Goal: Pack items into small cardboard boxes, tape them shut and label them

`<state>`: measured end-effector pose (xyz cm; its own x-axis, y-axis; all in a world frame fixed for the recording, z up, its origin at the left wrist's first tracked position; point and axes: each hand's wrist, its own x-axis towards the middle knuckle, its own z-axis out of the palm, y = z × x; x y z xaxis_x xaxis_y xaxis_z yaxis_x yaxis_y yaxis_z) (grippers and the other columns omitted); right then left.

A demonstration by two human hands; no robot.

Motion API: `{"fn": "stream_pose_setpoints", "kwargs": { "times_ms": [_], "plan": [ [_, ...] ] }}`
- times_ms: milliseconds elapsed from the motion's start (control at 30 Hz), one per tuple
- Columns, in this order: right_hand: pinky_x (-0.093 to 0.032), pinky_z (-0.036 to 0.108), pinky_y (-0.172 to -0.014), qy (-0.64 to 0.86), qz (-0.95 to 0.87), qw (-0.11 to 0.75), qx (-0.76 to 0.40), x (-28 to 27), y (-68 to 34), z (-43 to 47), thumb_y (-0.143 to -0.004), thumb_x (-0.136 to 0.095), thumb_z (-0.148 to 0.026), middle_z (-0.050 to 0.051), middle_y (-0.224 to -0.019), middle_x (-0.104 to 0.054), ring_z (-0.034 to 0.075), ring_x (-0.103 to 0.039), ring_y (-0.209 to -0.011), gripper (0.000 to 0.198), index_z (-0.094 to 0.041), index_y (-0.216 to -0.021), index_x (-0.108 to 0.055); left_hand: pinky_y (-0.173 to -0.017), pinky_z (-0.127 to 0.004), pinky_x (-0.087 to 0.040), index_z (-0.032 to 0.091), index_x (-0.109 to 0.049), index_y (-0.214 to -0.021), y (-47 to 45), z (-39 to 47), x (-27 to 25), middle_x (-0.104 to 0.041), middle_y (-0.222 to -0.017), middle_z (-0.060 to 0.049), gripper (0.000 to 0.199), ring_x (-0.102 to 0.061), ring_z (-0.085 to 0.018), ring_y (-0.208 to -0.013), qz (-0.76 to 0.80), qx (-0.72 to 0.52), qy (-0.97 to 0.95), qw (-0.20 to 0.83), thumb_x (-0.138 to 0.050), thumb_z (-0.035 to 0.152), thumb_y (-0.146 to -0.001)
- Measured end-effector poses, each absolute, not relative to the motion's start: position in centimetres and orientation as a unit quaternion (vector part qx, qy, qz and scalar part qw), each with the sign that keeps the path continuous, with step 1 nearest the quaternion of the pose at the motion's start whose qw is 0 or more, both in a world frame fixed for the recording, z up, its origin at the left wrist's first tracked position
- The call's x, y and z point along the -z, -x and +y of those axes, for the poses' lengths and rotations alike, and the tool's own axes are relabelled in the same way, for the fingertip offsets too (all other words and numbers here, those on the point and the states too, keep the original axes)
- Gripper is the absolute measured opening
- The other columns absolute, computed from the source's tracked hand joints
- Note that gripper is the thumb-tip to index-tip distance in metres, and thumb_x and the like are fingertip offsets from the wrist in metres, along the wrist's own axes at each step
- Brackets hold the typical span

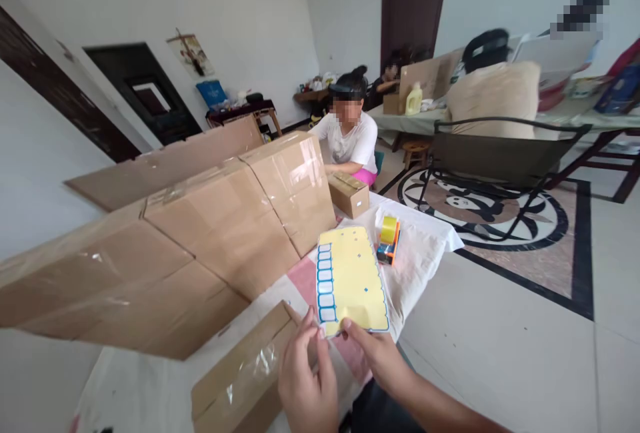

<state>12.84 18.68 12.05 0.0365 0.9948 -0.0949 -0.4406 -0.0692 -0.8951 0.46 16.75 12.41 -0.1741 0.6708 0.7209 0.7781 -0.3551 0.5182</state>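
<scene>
I see both hands low in the frame, holding up a yellow label sheet (353,281) w/ a blue-framed sticker column at its left edge. Left hand (306,379) pinches the sheet's bottom-left corner, fingers pressed together on it. Right hand (381,358) grips the bottom edge w/ the thumb on top. Sheet is above a small taped box (245,379), near a tape dispenser (389,239) on the white cloth (425,246).

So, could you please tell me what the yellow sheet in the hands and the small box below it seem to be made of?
The yellow sheet looks like glossy label backing paper: thin, slightly curled, with blue-edged white stickers down its left side. The left hand and right hand pinch its lower edge. The small box looks like brown corrugated cardboard, matte, with shiny clear tape across its top that glints and wrinkles.
</scene>
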Motion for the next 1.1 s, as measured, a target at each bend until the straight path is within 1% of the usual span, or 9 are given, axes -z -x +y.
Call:
{"fn": "stream_pose_setpoints", "kwargs": {
  "times_ms": [167,267,400,500,600,767,900,1000,1100],
  "plan": [
    [-0.047,0.031,-0.061,0.392,-0.280,0.617,-0.622,-7.5,-12.0,21.4,-0.074,-0.079,-0.056,0.004,-0.073,-0.069,0.018,-0.059,-0.060,0.040,-0.018,-0.082,-0.068,-0.076,-0.029,-0.059,0.023,-0.066,-0.094,0.7,18.2,-10.0,-0.079,-0.110,-0.008,0.008,-0.076,-0.021,-0.093,-0.578,0.593,0.561,0.012,-0.061,0.029,-0.093],
    [-0.041,0.027,-0.056,0.420,-0.225,0.564,-0.674,-4.1,-11.6,24.2,-0.066,-0.083,-0.048,0.000,-0.061,-0.064,0.014,-0.055,-0.053,0.038,-0.018,-0.076,-0.063,-0.072,-0.030,-0.060,0.023,-0.067,-0.090,2.0,18.8,-8.6,-0.080,-0.099,-0.007,0.006,-0.076,-0.021,-0.085,-0.531,0.629,0.566,0.037,-0.064,0.028,-0.090],
    [-0.037,0.023,-0.052,0.458,-0.136,0.469,-0.743,-0.8,-11.4,25.3,-0.062,-0.075,-0.034,0.003,-0.070,-0.067,0.011,-0.055,-0.051,0.027,-0.018,-0.077,-0.059,-0.069,-0.030,-0.060,0.023,-0.068,-0.085,2.9,18.2,-8.5,-0.080,-0.096,-0.007,0.006,-0.075,-0.021,-0.081,-0.539,0.624,0.561,0.078,-0.068,0.028,-0.087],
    [-0.024,0.021,-0.043,0.488,-0.127,0.439,-0.744,-0.3,-11.2,23.0,-0.060,-0.070,-0.030,0.000,-0.065,-0.062,0.008,-0.043,-0.041,0.023,-0.020,-0.073,-0.053,-0.069,-0.031,-0.059,0.024,-0.063,-0.076,2.6,17.2,-9.6,-0.080,-0.096,-0.007,0.012,-0.074,-0.020,-0.078,-0.560,0.597,0.568,0.089,-0.070,0.024,-0.085],
    [-0.020,0.022,-0.045,0.481,-0.265,0.489,-0.678,-2.4,-11.0,19.4,-0.063,-0.071,-0.027,-0.003,-0.067,-0.061,0.008,-0.038,-0.043,0.026,-0.023,-0.085,-0.058,-0.071,-0.032,-0.058,0.025,-0.058,-0.073,2.1,16.5,-10.7,-0.080,-0.090,-0.006,0.017,-0.072,-0.019,-0.075,-0.567,0.563,0.589,0.120,-0.069,0.018,-0.084],
    [-0.038,0.027,-0.060,0.386,-0.574,0.528,-0.492,-7.7,-10.9,15.8,-0.071,-0.064,-0.010,0.001,-0.091,-0.065,0.012,-0.048,-0.063,0.040,-0.027,-0.106,-0.069,-0.065,-0.027,-0.054,0.025,-0.060,-0.077,1.4,16.0,-11.2,-0.074,-0.078,-0.001,0.013,-0.069,-0.016,-0.069,-0.556,0.532,0.631,0.099,-0.069,0.019,-0.084],
    [-0.036,0.025,-0.056,0.394,-0.549,0.537,-0.505,-8.6,-10.9,16.0,-0.074,-0.066,-0.011,-0.001,-0.079,-0.061,0.012,-0.047,-0.060,0.026,-0.024,-0.096,-0.072,-0.068,-0.026,-0.054,0.026,-0.066,-0.081,1.1,15.8,-11.0,-0.072,-0.074,0.001,0.006,-0.068,-0.015,-0.068,-0.575,0.525,0.627,0.001,-0.067,0.027,-0.087],
    [-0.033,0.024,-0.054,0.398,-0.509,0.535,-0.544,-8.3,-11.0,16.9,-0.080,-0.070,-0.023,-0.001,-0.072,-0.061,0.011,-0.043,-0.057,0.008,-0.020,-0.088,-0.072,-0.072,-0.026,-0.055,0.027,-0.070,-0.084,1.3,15.9,-10.8,-0.075,-0.076,0.001,0.005,-0.070,-0.015,-0.069,-0.569,0.518,0.639,0.008,-0.068,0.028,-0.088],
    [-0.035,0.024,-0.056,0.406,-0.500,0.532,-0.550,-8.5,-11.5,17.6,-0.084,-0.068,-0.031,-0.001,-0.068,-0.061,0.011,-0.046,-0.058,0.014,-0.018,-0.080,-0.069,-0.071,-0.025,-0.057,0.026,-0.074,-0.086,1.6,16.0,-10.5,-0.078,-0.078,0.000,0.004,-0.072,-0.015,-0.069,-0.572,0.490,0.658,0.015,-0.071,0.029,-0.087]
  ]
}}
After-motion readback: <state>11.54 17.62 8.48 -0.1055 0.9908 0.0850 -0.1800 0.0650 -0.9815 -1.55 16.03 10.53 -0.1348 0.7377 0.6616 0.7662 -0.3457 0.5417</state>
